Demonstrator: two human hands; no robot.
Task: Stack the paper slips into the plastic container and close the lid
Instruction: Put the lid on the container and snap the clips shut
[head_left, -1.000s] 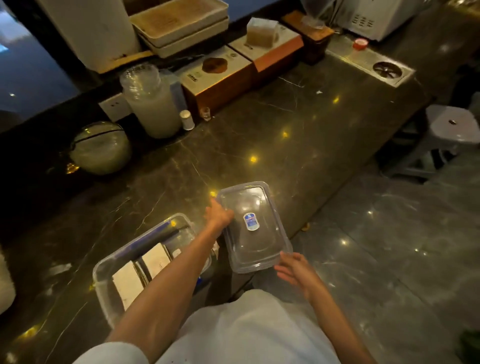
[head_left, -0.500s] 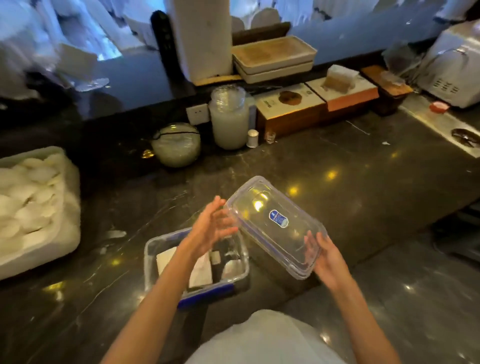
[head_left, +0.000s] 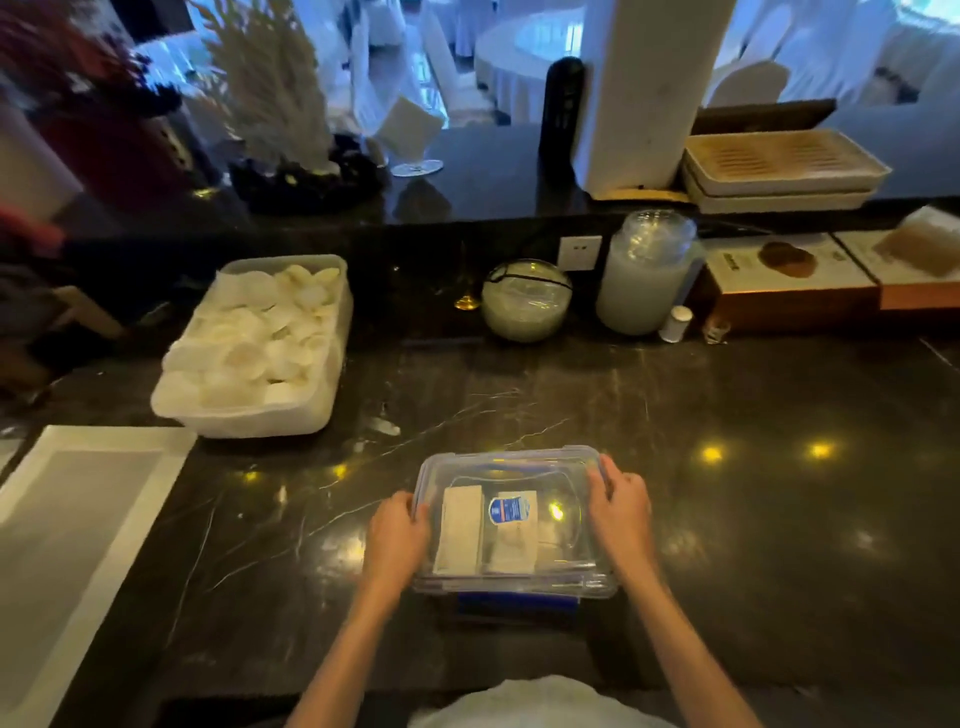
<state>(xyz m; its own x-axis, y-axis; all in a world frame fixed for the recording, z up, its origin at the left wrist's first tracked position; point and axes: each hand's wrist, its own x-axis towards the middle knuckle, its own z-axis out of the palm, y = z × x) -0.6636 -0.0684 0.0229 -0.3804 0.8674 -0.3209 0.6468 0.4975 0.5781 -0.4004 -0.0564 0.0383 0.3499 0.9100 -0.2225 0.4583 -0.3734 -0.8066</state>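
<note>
The lid (head_left: 511, 470) is laid over the container (head_left: 519, 590), slips (head_left: 460, 530) visible beneath. It is pressed at both short ends by the left hand (head_left: 397, 540) and right hand (head_left: 621, 512), fingers curled over the rim, seemingly to seat it squarely for latching.

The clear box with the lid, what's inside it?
Through the clear lid of the plastic container, two stacks of paper slips show. A blue sticker covers part of one.

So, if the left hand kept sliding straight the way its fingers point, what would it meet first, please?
Probably the open tub of white pieces: the left hand at the lid's left edge points up-left over bare counter.
</note>
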